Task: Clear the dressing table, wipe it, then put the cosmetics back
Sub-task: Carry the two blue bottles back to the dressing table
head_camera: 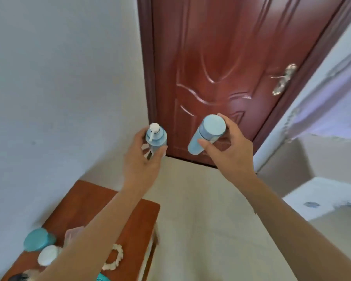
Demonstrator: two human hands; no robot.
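Observation:
My left hand (142, 159) grips a light blue pump bottle (156, 138) with a white pump head, held upright in the air. My right hand (229, 147) holds a light blue capped bottle (207, 132), tilted with its round cap toward me. Both are raised in front of the door, well above the floor. At the lower left is the reddish-brown dressing table (134, 220). On it stand a teal-lidded jar (37, 239), a white-lidded jar (48, 255) and a white beaded scrunchie (114, 258). My left forearm hides part of the tabletop.
A dark red wooden door (221, 67) with a metal handle (284, 80) stands shut ahead. White wall is on the left. A pale floor (201, 209) lies between the table and a white bed edge (322, 197) on the right. A small dark object (18, 277) sits at the table's near corner.

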